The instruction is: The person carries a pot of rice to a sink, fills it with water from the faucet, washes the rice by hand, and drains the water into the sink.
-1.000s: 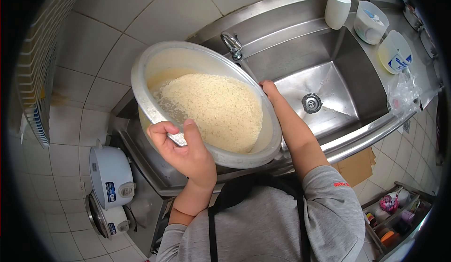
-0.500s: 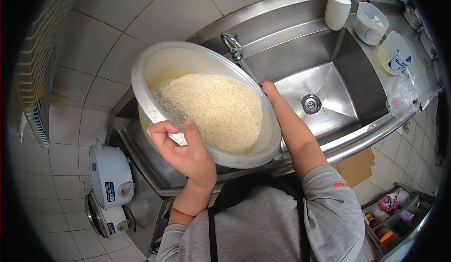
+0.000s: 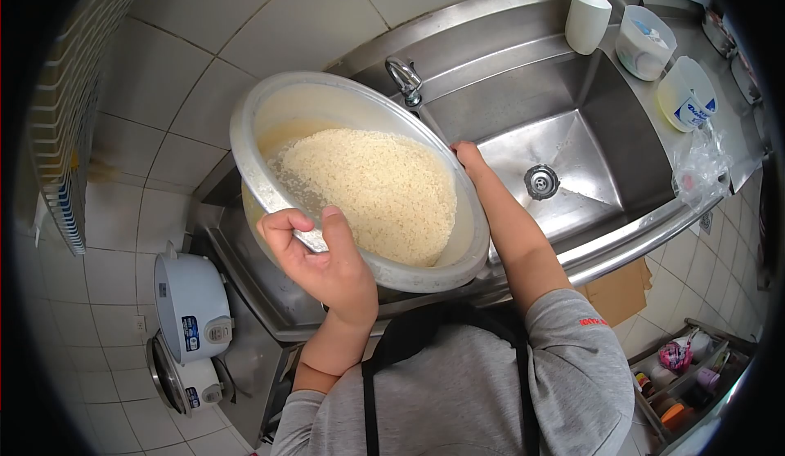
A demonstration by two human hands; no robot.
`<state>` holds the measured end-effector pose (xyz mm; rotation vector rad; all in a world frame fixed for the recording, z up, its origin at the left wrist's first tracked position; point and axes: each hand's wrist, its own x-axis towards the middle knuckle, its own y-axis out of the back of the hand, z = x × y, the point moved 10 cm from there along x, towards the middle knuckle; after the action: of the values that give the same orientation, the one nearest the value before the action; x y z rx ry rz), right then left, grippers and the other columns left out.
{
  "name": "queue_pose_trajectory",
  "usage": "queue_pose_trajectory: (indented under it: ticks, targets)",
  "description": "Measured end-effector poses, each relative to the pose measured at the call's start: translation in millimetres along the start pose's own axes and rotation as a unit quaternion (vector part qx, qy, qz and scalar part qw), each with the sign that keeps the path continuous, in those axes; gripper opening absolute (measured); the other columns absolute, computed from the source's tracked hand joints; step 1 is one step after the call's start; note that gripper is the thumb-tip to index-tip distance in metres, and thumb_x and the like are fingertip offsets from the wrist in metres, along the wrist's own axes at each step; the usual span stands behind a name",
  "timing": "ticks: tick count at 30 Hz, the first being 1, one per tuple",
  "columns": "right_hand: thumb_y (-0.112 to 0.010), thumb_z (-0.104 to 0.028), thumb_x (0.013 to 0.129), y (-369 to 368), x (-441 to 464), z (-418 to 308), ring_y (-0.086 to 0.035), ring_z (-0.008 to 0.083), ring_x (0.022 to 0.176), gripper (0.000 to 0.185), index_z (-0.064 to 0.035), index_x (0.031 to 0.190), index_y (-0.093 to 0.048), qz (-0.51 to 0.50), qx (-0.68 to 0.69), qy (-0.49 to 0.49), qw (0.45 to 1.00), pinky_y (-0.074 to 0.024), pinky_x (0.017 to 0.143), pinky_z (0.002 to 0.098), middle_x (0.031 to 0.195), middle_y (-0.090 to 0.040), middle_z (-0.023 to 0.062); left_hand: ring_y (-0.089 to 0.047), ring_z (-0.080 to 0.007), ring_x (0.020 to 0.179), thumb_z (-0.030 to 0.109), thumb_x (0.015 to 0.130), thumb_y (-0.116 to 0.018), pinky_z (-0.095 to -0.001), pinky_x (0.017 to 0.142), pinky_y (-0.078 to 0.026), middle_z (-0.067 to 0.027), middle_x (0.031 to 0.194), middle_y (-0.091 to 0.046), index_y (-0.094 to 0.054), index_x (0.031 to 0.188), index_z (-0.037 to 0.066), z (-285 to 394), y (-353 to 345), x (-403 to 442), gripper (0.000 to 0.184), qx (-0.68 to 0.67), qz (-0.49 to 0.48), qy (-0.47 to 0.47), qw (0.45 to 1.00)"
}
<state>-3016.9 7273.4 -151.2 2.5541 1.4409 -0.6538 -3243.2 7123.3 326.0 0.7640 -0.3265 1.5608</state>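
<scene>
A large metal pot (image 3: 266, 185) is tilted over the left part of the sink unit, with wet pale rice (image 3: 376, 190) heaped toward its lower right side. A little cloudy water shows beside the rice at the left. My left hand (image 3: 319, 252) grips the near left rim, thumb and curled fingers on it. On the pot's far right side, my right hand (image 3: 468, 154) holds the rim; most of its fingers are hidden behind the pot. A faucet (image 3: 404, 80) stands just behind the pot.
To the right is a steel sink basin (image 3: 601, 174) with a drain. A pump bottle (image 3: 588, 16), two plastic containers (image 3: 644, 43) and a clear plastic bag (image 3: 703, 166) line its edge. Rice cookers (image 3: 192, 305) sit at lower left, beneath a wire rack (image 3: 69, 129).
</scene>
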Motion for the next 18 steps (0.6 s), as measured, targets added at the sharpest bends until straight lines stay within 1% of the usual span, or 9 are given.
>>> queue_pose_trajectory:
  ticks: [5, 8, 11, 14, 18]
  targets:
    - [-0.051, -0.011, 0.079, 0, -6, 0, -0.055, 0.0210, 0.077, 0.019, 0.0022, 0.085, -0.063, -0.001, 0.031, -0.022, 0.999, -0.0424, 0.071, 0.0313, 0.085, -0.062, 0.0132, -0.030, -0.0128, 0.081, -0.002, 0.074, -0.049, -0.0266, 0.081, -0.024, -0.0045, 0.084, -0.029, -0.031, 0.078, 0.007, 2, 0, 0, 0.021, 0.010, -0.001, -0.004, 1.000]
    - [-0.051, -0.012, 0.079, 1, -8, -2, -0.055, 0.0209, 0.076, 0.019, 0.0019, 0.083, -0.063, 0.000, 0.023, -0.025, 0.999, -0.0422, 0.070, 0.0314, 0.083, -0.062, 0.0127, -0.030, -0.0127, 0.081, -0.002, 0.074, -0.049, -0.0264, 0.081, -0.024, -0.0043, 0.083, -0.029, -0.031, 0.078, 0.007, 1, -1, 0, 0.021, 0.005, 0.002, -0.002, 1.000]
    - [-0.052, -0.013, 0.079, -1, -3, -4, -0.054, 0.0204, 0.076, 0.018, 0.0014, 0.082, -0.062, -0.004, -0.024, 0.006, 1.000, -0.0416, 0.070, 0.0313, 0.083, -0.061, 0.0124, -0.030, -0.0126, 0.080, -0.002, 0.074, -0.049, -0.0262, 0.081, -0.024, -0.0041, 0.083, -0.029, -0.031, 0.078, 0.007, 1, -1, 0, 0.021, -0.002, 0.004, 0.001, 1.000]
    - [-0.052, -0.015, 0.080, 0, -10, -4, -0.053, 0.0209, 0.077, 0.020, 0.0016, 0.082, -0.061, -0.007, 0.013, -0.023, 1.000, -0.0411, 0.071, 0.0315, 0.084, -0.061, 0.0129, -0.029, -0.0125, 0.080, -0.002, 0.074, -0.050, -0.0262, 0.081, -0.024, -0.0040, 0.083, -0.028, -0.030, 0.078, 0.007, 1, -1, 0, 0.022, -0.002, 0.005, 0.006, 1.000]
    - [-0.051, -0.017, 0.080, 1, -19, -14, -0.053, 0.0229, 0.079, 0.022, 0.0022, 0.083, -0.061, -0.018, -0.006, -0.008, 1.000, -0.0408, 0.073, 0.0325, 0.086, -0.060, 0.0148, -0.029, -0.0124, 0.080, -0.002, 0.075, -0.050, -0.0262, 0.080, -0.024, -0.0038, 0.083, -0.028, -0.030, 0.078, 0.008, 1, -2, 0, 0.022, -0.001, 0.004, 0.009, 1.000]
